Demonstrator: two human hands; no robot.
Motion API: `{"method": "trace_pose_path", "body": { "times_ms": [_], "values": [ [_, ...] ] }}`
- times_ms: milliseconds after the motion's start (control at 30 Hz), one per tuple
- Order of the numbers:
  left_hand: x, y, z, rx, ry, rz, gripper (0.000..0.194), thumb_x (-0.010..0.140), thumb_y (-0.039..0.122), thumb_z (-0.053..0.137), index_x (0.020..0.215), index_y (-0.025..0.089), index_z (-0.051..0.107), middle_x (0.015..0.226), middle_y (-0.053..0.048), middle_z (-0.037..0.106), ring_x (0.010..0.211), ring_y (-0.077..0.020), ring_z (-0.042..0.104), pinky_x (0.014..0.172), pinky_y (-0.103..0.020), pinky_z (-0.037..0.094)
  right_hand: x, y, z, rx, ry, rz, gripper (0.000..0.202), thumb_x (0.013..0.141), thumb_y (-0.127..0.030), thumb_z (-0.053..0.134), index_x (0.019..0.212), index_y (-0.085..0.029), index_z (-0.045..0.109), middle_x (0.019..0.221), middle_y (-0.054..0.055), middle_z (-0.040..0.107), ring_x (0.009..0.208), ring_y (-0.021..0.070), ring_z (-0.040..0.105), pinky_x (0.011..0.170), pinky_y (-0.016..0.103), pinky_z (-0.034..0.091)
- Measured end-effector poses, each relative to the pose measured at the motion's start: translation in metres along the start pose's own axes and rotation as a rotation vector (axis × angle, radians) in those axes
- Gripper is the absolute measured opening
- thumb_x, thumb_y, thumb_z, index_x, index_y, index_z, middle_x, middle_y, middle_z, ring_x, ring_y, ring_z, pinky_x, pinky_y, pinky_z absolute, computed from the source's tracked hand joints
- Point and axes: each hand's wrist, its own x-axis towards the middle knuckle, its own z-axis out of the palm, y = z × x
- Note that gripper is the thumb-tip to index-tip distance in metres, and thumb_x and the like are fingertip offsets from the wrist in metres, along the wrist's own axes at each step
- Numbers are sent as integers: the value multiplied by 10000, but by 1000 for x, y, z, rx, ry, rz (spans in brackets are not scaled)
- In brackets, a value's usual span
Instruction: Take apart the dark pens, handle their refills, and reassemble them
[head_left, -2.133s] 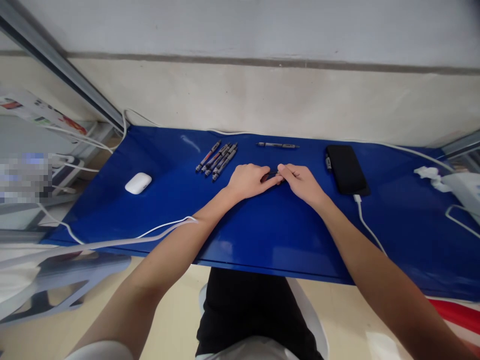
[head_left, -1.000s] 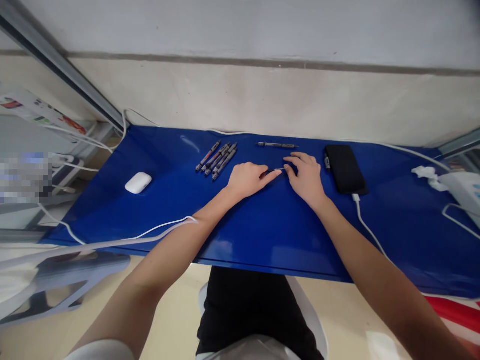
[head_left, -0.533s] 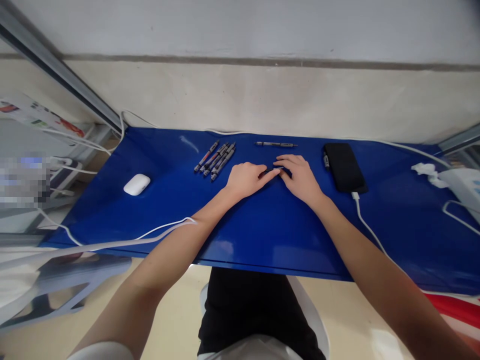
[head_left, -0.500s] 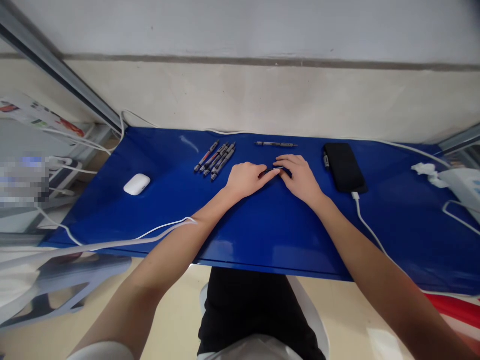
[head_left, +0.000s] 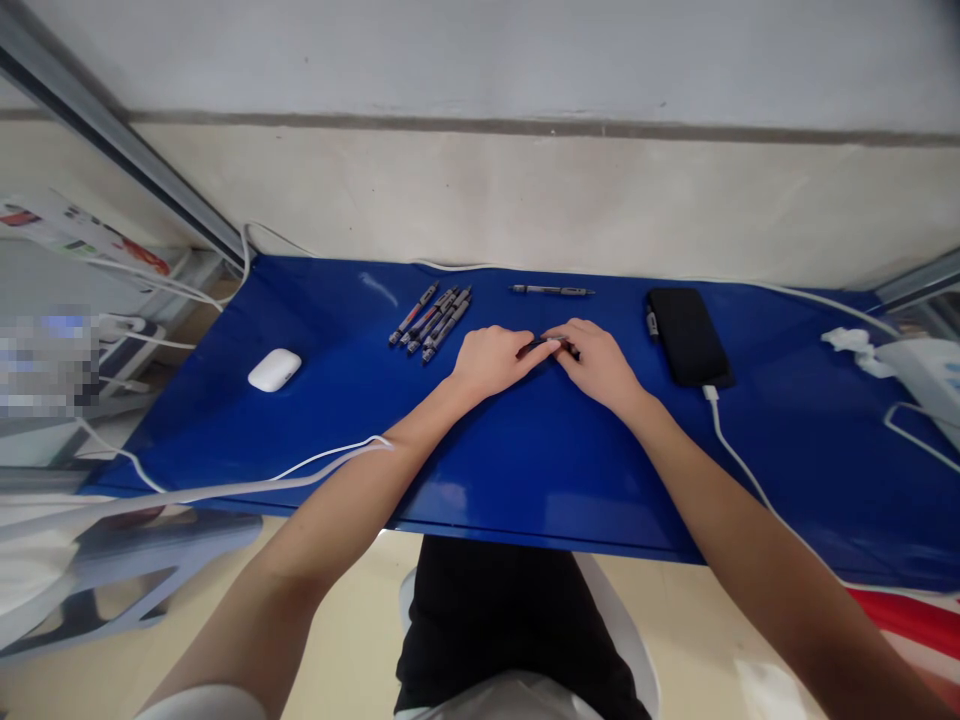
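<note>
Both hands meet above the middle of the blue table (head_left: 517, 460), closed on one dark pen (head_left: 571, 350). My left hand (head_left: 491, 358) pinches its left part between thumb and fingers. My right hand (head_left: 598, 362) grips the right part, and its fingers cover much of the barrel. Left of my left hand lies a group of several grey pens (head_left: 431, 318), side by side and slanted. One more pen (head_left: 551, 290) lies crosswise behind my hands, near the wall.
A black phone (head_left: 688, 335) with a white charging cable (head_left: 739, 460) lies to the right, a small grey piece (head_left: 652, 322) at its left edge. A white earbud case (head_left: 274, 370) sits on the left. Crumpled tissue (head_left: 855, 345) lies far right. Another white cable (head_left: 300, 480) crosses by my left forearm.
My right hand's fingers have drawn in and closed around the pen, and its dark end now shows by that hand. My left hand stays nearly in place.
</note>
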Motion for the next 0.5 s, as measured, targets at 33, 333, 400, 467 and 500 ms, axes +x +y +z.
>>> {"method": "trace_pose_path", "body": {
  "times_ms": [33,333,400,467,500],
  "values": [
    [0,0,0,-1,1,-1,690,997,697,298,648,195,619,617,-72,650,583,-201,574,536,-310,194,0,0,0,0,0,-2,262,938,-171,493,1081,-194,712,921,95,674,855,258,606,773,387,475],
    [0,1,-1,2,-13,-6,694,996,700,298,656,191,624,637,-73,668,607,-204,600,537,-307,201,0,0,0,-1,-5,-10,245,940,-154,504,1082,-188,701,934,94,676,851,256,603,762,380,470],
    [0,1,-2,7,-19,-7,694,996,699,298,661,192,634,641,-74,671,616,-210,609,538,-306,215,0,0,0,-10,-5,-9,251,938,-150,503,1088,-181,701,927,95,676,851,257,601,766,382,470],
    [0,1,-2,6,-23,-9,690,996,695,304,667,193,645,643,-76,673,621,-213,613,541,-301,232,0,1,0,-18,-6,-8,253,933,-147,504,1087,-184,701,919,90,675,847,257,597,773,384,470],
    [0,1,-2,5,-26,-9,689,996,695,307,672,193,651,644,-77,674,622,-213,614,543,-300,239,0,2,1,-19,-5,-9,254,929,-147,505,1086,-187,700,918,88,675,849,256,596,777,384,471]
  ]
}}
